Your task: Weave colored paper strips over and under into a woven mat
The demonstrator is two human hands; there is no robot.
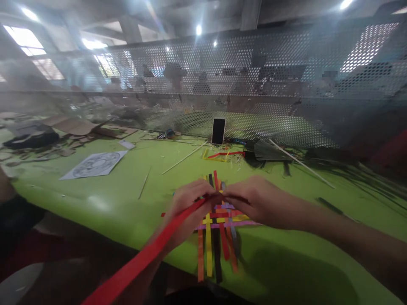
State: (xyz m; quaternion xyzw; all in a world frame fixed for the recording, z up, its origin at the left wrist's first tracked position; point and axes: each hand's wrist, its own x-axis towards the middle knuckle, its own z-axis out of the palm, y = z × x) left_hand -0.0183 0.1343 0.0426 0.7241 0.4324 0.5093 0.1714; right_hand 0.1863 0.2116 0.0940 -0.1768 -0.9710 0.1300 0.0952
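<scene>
A loose woven mat of coloured strips (209, 245) lies near the table's front edge, with orange, yellow, black, red and grey strips running towards me and pink, purple and yellow ones crossing them. Over its far part my two hands meet at the fingertips. My left hand (190, 201) is closed on a long red strip (165, 239), which trails down across my left forearm to the lower left. My right hand (257, 199) pinches at the same spot, its fingertips against the left ones. The fingers hide the red strip's far end and part of the weave.
On the green table (127, 212), a phone (218, 131) leans upright against a perforated metal screen (178, 106). A printed sheet (95, 164) and brown scraps (74, 127) lie left. Thin sticks (184, 157) lie behind the mat, with dark strips (352, 165) at right. A person's dark sleeve (19, 214) shows far left.
</scene>
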